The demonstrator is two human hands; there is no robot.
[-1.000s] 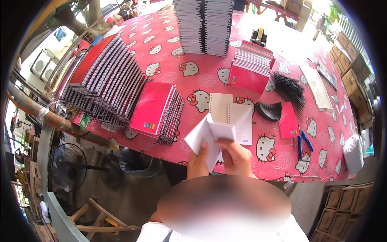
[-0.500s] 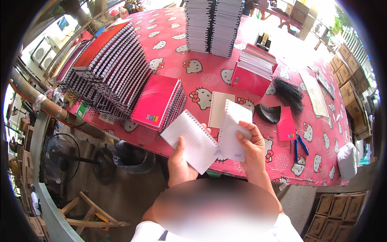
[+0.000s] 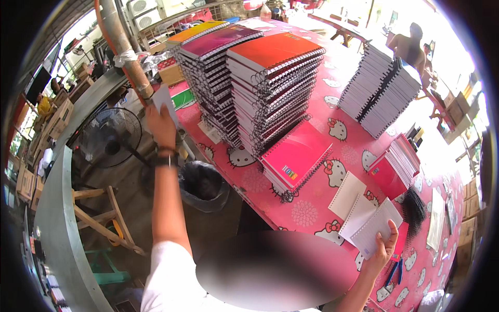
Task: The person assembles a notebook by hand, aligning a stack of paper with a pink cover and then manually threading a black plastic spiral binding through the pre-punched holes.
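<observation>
My left arm stretches far out to the left, and my left hand (image 3: 162,127) grips a few white sheets (image 3: 166,100) beside the upright pole, beyond the table edge. At the right, my right hand (image 3: 383,243) pinches lined, hole-punched notebook pages (image 3: 378,221) between thumb and fingers. Another white punched leaf (image 3: 358,216) fans out beside them. Just behind these lies a cream punched sheet (image 3: 345,193) on the pink table. Closer to the middle, a small stack of pink spiral notebooks (image 3: 296,153) sits against the taller stacks.
Tall stacks of spiral notebooks with orange (image 3: 275,51) and purple (image 3: 221,40) covers stand at the left. White coil-bound stacks (image 3: 382,88) rise behind. Black coils (image 3: 414,208) and blue pliers (image 3: 395,273) lie right. A lined bin (image 3: 202,184) and fan (image 3: 112,136) stand on the floor.
My view has swung left. My left hand has moved from in front of me out past the table's left edge with its sheets. My right hand still holds its pages, now fanned.
</observation>
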